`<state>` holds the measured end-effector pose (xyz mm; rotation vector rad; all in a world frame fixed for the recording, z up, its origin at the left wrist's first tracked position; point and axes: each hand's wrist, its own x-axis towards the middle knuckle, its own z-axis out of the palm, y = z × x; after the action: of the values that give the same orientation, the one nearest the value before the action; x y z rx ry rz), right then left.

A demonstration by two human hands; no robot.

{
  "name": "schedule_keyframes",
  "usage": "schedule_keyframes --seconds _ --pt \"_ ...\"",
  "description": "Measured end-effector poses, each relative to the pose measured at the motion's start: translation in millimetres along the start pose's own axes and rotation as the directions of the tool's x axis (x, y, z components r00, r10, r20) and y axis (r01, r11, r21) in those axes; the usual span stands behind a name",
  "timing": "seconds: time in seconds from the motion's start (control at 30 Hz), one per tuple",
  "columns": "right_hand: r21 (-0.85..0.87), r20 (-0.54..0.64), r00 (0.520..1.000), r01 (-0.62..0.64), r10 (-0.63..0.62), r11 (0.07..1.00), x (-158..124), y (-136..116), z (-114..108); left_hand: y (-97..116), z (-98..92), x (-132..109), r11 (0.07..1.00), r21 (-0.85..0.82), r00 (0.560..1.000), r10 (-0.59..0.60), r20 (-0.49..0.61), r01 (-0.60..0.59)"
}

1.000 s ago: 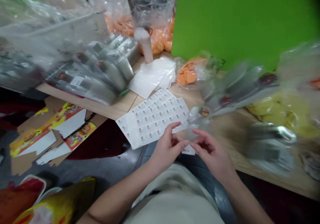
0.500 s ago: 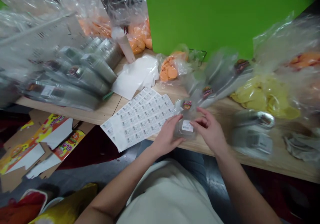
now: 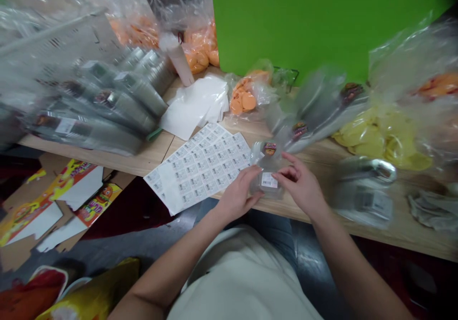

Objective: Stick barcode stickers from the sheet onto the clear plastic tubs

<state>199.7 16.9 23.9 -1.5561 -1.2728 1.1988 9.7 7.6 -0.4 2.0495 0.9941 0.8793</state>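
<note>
Left hand [image 3: 238,193] half curled, fingertips at a clear plastic packet [image 3: 269,189]; right hand [image 3: 300,184] loosely spread against its other side, pinch impossible to tell (barcode sticker sheet [image 3: 200,167] just beside), packet over the wooden table [image 3: 250,131].

Green panel [image 3: 289,24], orange discs [image 3: 247,101], clear packet [image 3: 266,192], gridded white labels [image 3: 200,167]

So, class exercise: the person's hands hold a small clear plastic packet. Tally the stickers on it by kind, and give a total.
On the clear plastic packet:
White barcode sticker: 1
Round printed sticker: 1
Total: 2
</note>
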Motion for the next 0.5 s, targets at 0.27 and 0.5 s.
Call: schedule_keyframes --seconds 0.27,0.5 --pt "-0.069 0.019 0.999 0.044 -0.042 0.997 0.0 4.2 0.3 -3.0 -2.9 0.7 0.997 0.035 0.996 0.060 0.062 -0.062" --pt "-0.467 -0.108 0.963 0.169 -0.246 0.868 -8.5 6.1 1.5 -2.4 -4.3 -0.3 0.992 0.120 0.991 0.035 0.126 -0.050"
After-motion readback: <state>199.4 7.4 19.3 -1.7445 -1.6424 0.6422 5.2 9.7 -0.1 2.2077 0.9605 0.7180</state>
